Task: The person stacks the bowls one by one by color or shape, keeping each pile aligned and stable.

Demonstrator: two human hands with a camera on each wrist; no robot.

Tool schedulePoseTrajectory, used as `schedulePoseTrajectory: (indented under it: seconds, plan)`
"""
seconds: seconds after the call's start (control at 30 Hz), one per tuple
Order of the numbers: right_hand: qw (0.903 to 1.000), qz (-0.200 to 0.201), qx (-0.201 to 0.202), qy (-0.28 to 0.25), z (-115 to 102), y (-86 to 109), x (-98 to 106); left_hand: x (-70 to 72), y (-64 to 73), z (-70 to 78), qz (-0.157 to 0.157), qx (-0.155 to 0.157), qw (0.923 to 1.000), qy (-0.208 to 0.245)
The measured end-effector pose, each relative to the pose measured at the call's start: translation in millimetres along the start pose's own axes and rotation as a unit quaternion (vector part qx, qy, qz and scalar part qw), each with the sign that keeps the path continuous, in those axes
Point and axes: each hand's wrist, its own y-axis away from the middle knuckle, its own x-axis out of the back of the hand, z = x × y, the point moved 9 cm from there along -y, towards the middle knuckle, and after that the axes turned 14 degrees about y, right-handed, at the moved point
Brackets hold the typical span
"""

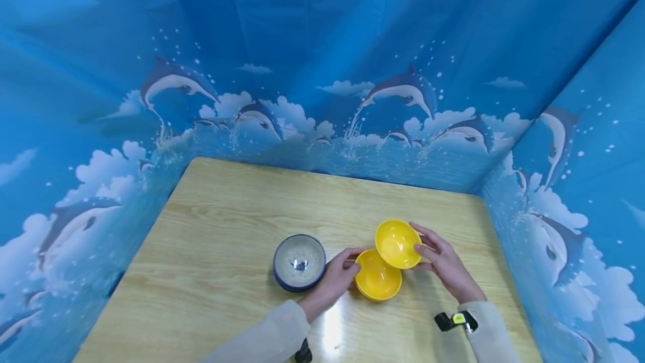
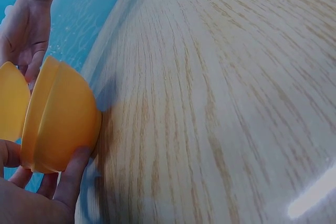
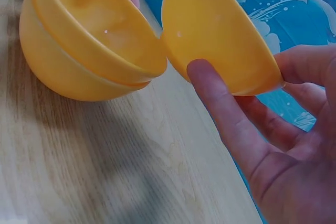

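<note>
Wooden table (image 1: pixel 227 223), dolphin backdrop (image 1: pixel 322 43): right hand (image 1: pixel 445 262) pinching tilted yellow bowl (image 1: pixel 397 243); left hand (image 1: pixel 335 282) gripping resting yellow bowl (image 1: pixel 377 280). Blue-rimmed ceramic bowl (image 1: pixel 299 262) showing only overhead.

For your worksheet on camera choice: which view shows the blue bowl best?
The head view: the whole blue bowl sits upright on the table, beside the left hand. The left wrist view shows at most a dark curved sliver at the bottom edge; the right wrist view shows none of it.

Tilted yellow bowl (image 1: pixel 397 243) seemingly overlaps tabletop yellow bowl (image 1: pixel 377 282).
</note>
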Motion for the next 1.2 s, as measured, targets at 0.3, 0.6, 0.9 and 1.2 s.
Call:
schedulePoseTrajectory:
  seconds: [0.3, 0.6, 0.9, 1.2]
  plan:
    - [0.9999, -0.008, -0.004, 0.004, 3.3, 3.3, -5.5, 0.0, -0.2, 0.9, 0.001, -0.003, 1.0000, -0.002]
    - [0.9998, -0.017, 0.003, 0.007, 0.6, 4.0, -9.6, 0.0, -0.3, 0.8, 0.006, 0.001, 1.0000, -0.007]
    - [0.9995, -0.028, 0.003, 0.012, 1.0, 4.8, -13.8, 0.4, 0.8, 1.0, -0.003, -0.006, 0.9999, 0.016]
    - [0.9972, -0.065, 0.020, 0.031, 0.1, 6.0, -22.0, 1.0, -1.4, -0.9, -0.005, -0.001, 0.9998, 0.017]
